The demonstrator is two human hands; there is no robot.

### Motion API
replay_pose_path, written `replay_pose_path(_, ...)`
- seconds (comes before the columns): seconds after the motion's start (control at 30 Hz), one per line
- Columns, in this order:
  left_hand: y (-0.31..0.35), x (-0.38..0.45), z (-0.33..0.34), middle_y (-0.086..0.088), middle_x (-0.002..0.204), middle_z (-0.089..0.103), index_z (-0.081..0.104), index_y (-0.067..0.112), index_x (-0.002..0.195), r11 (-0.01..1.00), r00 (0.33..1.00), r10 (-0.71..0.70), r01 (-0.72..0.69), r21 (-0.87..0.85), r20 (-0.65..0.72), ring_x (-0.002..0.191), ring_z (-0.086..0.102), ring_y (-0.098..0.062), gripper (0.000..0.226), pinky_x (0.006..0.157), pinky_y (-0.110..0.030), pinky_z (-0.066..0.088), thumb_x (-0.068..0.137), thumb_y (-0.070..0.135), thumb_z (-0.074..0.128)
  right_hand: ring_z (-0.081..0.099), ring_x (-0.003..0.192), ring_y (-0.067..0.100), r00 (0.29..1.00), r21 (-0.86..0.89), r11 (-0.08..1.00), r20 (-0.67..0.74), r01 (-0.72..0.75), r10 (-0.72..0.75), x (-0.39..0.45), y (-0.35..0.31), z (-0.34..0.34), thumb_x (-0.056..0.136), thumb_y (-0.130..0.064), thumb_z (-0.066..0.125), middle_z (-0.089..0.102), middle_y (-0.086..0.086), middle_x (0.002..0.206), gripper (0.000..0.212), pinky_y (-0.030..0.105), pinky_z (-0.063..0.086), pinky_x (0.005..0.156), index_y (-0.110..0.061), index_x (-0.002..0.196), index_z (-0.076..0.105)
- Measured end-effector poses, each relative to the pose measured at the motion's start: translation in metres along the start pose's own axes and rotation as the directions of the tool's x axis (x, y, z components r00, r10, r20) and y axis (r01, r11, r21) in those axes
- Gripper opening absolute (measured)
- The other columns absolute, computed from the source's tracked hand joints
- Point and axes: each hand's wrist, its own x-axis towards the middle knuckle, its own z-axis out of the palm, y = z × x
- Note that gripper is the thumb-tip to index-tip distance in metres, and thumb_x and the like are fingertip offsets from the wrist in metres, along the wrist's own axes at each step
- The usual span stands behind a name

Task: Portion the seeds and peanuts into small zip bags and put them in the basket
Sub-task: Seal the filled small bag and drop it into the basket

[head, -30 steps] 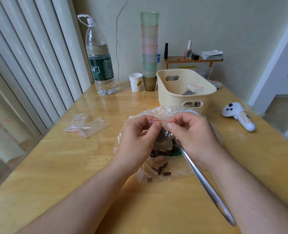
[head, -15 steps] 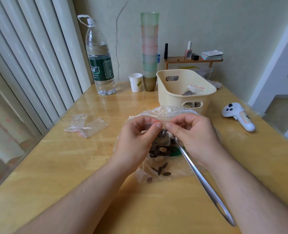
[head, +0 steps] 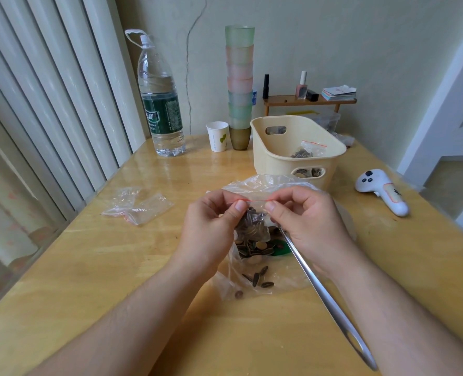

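Left hand [head: 211,226] and right hand [head: 306,218] each pinch an end of the red strip on a small zip bag [head: 252,226] of seeds, held over the big bag [head: 254,267] mid-table. Spoon [head: 330,305] handle runs from under the right hand toward the table's [head: 89,267] near edge. Basket [head: 292,147], with filled bags inside, stands behind toward the far edge; empty bags [head: 138,207] lie left.

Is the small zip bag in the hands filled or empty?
Filled: the small zip bag bulges with seeds below its red strip, which the left hand and right hand pinch.
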Motion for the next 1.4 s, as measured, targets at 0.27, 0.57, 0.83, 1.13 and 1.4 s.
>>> replay_pose_path(0.27, 0.003, -0.003, 0.003, -0.018, 0.093, 0.079, 0.077, 0.01, 0.087, 0.999, 1.0, -0.002, 0.003, -0.052, 0.023, 0.086, 0.072, -0.022, 0.014, 0.084, -0.038, 0.059, 0.097, 0.003, 0.07, 0.07, 0.076, 0.016, 1.0, 0.067, 0.998, 0.023, -0.002, 0.001, -0.002, 0.001, 0.001, 0.089, -0.021, 0.082, 0.076, 0.006, 0.081, 0.01, 0.037, 0.054, 0.075, -0.03, 0.092, 0.08)
replay_pose_path(0.57, 0.005, -0.003, 0.002, -0.014, 0.088, 0.079, 0.079, 0.018, 0.076, 0.999, 1.0, 0.0, -0.001, -0.037, -0.021, 0.084, 0.073, -0.025, 0.013, 0.086, -0.043, 0.06, 0.082, 0.012, 0.088, 0.065, 0.069, 0.016, 0.996, -0.034, 0.999, -0.088, 0.031, -0.034, 0.003, 0.008, -0.001, 0.084, -0.019, 0.087, 0.073, -0.004, 0.071, 0.019, 0.04, 0.055, 0.073, -0.032, 0.074, 0.077)
replay_pose_path(0.83, 0.005, -0.002, 0.001, -0.024, 0.092, 0.076, 0.074, 0.011, 0.077, 0.998, 1.0, -0.026, 0.025, -0.066, -0.015, 0.084, 0.072, -0.031, 0.015, 0.086, -0.045, 0.059, 0.089, 0.003, 0.08, 0.073, 0.076, 0.014, 1.0, 0.106, 0.994, 0.021, -0.022, 0.019, 0.0, 0.006, 0.0, 0.087, -0.015, 0.084, 0.077, 0.004, 0.079, 0.01, 0.035, 0.056, 0.076, -0.024, 0.087, 0.08)
replay_pose_path(1.13, 0.006, -0.004, 0.003, -0.009, 0.098, 0.081, 0.081, 0.01, 0.098, 0.999, 0.995, -0.011, 0.014, -0.029, 0.095, 0.1, 0.076, -0.028, 0.013, 0.096, -0.04, 0.059, 0.099, 0.008, 0.068, 0.074, 0.087, 0.018, 0.999, 0.049, 0.998, 0.036, 0.027, -0.028, 0.003, 0.01, 0.0, 0.092, -0.019, 0.079, 0.079, 0.003, 0.089, 0.01, 0.041, 0.059, 0.083, -0.028, 0.092, 0.08)
replay_pose_path(1.4, 0.003, -0.002, 0.0, -0.007, 0.082, 0.074, 0.076, 0.019, 0.078, 1.0, 0.997, 0.01, -0.011, 0.003, 0.074, 0.081, 0.066, -0.017, 0.017, 0.081, -0.032, 0.054, 0.094, 0.016, 0.072, 0.071, 0.082, 0.037, 1.0, -0.02, 0.999, 0.003, 0.028, -0.028, 0.003, 0.011, 0.002, 0.08, -0.027, 0.09, 0.076, 0.005, 0.08, 0.011, 0.054, 0.06, 0.083, -0.025, 0.086, 0.08)
